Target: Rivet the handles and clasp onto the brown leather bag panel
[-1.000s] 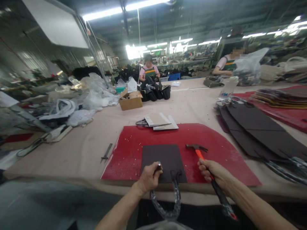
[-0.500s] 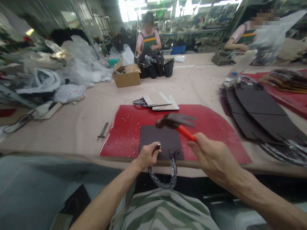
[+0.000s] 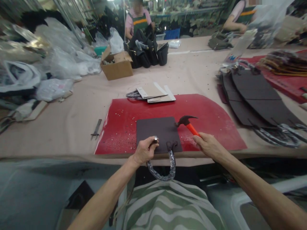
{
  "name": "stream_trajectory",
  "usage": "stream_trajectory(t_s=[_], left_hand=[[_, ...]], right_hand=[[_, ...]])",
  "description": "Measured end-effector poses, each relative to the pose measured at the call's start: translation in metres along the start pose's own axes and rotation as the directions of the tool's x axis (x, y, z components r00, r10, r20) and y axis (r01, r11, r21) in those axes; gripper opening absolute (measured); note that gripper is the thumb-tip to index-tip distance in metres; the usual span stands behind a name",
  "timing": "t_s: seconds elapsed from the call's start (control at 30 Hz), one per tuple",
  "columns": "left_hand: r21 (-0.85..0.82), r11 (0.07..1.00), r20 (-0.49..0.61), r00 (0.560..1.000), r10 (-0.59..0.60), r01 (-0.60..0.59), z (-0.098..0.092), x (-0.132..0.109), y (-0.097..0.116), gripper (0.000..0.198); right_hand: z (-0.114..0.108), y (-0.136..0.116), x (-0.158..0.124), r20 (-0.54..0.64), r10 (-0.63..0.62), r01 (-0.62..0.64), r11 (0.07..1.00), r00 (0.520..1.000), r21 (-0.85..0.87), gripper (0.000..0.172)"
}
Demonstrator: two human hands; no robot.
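Observation:
A dark brown leather panel [image 3: 157, 131] lies on a red cutting mat [image 3: 211, 118] at the table's near edge. Its plastic-wrapped handle loop [image 3: 163, 169] hangs over the edge toward me. My left hand [image 3: 144, 150] is closed around a small metal punch [image 3: 155, 139] standing upright on the panel's near left corner. My right hand [image 3: 208, 145] grips the orange handle of a hammer [image 3: 187, 123], whose dark head hovers just right of the panel, above the mat.
Black snips [image 3: 96, 128] lie left of the mat. Cardboard pieces [image 3: 154, 92] sit behind it. A stack of dark panels [image 3: 254, 95] lies to the right. A cardboard box [image 3: 116, 65], black bags and plastic wrap crowd the far left. Two other people work at the table's far side.
The hammer rose and swung over the panel half a second ago; now it is lower and to the right. My left hand kept the punch on the panel. The camera tilted downward.

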State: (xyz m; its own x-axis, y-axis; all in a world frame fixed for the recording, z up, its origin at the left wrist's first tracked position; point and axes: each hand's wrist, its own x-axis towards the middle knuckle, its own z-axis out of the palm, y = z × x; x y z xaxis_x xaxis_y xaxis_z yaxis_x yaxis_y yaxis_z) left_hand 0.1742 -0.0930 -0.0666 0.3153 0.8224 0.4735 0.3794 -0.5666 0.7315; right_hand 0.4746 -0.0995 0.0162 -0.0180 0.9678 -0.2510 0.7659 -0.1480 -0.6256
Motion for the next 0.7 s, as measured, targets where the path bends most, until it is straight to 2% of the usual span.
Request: stream_trajectory(t_s=[0.07, 0.1, 0.17, 0.23, 0.27, 0.33, 0.37, 0.4, 0.43, 0.5, 0.57, 0.6, 0.63, 0.7], left_hand=[[-0.011, 1.000, 0.005, 1.000, 0.000, 0.000, -0.002, 0.001, 0.001, 0.020], [-0.013, 1.000, 0.014, 1.000, -0.006, 0.006, -0.003, 0.001, 0.002, 0.019], [-0.016, 0.999, 0.028, 0.999, -0.029, 0.029, -0.005, 0.000, 0.003, 0.014], [-0.023, 0.998, 0.026, 0.998, -0.059, 0.060, -0.007, -0.001, 0.005, 0.012], [-0.026, 0.997, 0.020, 0.997, -0.073, 0.073, -0.007, -0.002, 0.007, 0.012], [-0.020, 0.995, 0.009, 0.995, -0.096, 0.097, -0.008, -0.003, 0.010, 0.013], [-0.014, 0.994, 0.004, 0.994, -0.110, 0.110, -0.008, -0.004, 0.012, 0.013], [-0.010, 0.992, -0.006, 0.992, -0.125, 0.125, -0.008, -0.003, 0.013, 0.013], [-0.010, 0.990, -0.018, 0.990, -0.142, 0.142, -0.008, -0.003, 0.015, 0.013], [-0.030, 0.982, -0.037, 0.982, -0.186, 0.185, -0.009, -0.001, 0.017, 0.012], [-0.060, 0.974, -0.039, 0.975, -0.219, 0.216, -0.010, 0.001, 0.017, 0.012], [-0.069, 0.974, -0.033, 0.975, -0.220, 0.218, -0.011, 0.001, 0.017, 0.011], [-0.072, 0.976, -0.022, 0.978, -0.209, 0.207, -0.011, 0.001, 0.016, 0.011], [-0.068, 0.982, -0.003, 0.984, -0.178, 0.178, -0.011, 0.000, 0.016, 0.011]], right_hand=[[0.004, 0.014, 0.012, -0.067, 0.076, -0.084, 0.989, 0.995, -0.119, 0.031], [0.006, 0.018, 0.014, -0.132, 0.074, -0.100, 0.972, 0.989, -0.211, 0.027], [0.010, 0.018, 0.012, -0.273, -0.041, -0.065, 0.927, 0.961, -0.369, 0.024], [0.018, 0.011, 0.000, -0.371, -0.182, 0.027, 0.922, 0.910, -0.386, 0.027], [0.024, 0.006, -0.009, -0.392, -0.203, 0.071, 0.943, 0.897, -0.326, 0.027], [0.043, -0.004, -0.028, -0.354, -0.115, 0.091, 0.992, 0.928, -0.084, 0.028], [0.055, -0.007, -0.037, -0.276, -0.031, 0.057, 0.994, 0.961, 0.089, 0.032], [0.069, -0.009, -0.045, -0.158, 0.058, -0.011, 0.959, 0.986, 0.285, 0.035], [0.083, -0.010, -0.052, -0.018, 0.135, -0.109, 0.868, 0.991, 0.484, 0.037], [0.111, -0.009, -0.059, 0.243, 0.214, -0.322, 0.535, 0.946, 0.781, 0.034], [0.133, -0.007, -0.058, 0.388, 0.207, -0.426, 0.189, 0.898, 0.885, 0.028], [0.141, -0.006, -0.055, 0.420, 0.186, -0.439, 0.074, 0.888, 0.895, 0.026], [0.146, -0.006, -0.052, 0.440, 0.159, -0.445, -0.005, 0.884, 0.896, 0.025], [0.153, -0.007, -0.044, 0.473, 0.085, -0.468, -0.075, 0.877, 0.881, 0.022]])
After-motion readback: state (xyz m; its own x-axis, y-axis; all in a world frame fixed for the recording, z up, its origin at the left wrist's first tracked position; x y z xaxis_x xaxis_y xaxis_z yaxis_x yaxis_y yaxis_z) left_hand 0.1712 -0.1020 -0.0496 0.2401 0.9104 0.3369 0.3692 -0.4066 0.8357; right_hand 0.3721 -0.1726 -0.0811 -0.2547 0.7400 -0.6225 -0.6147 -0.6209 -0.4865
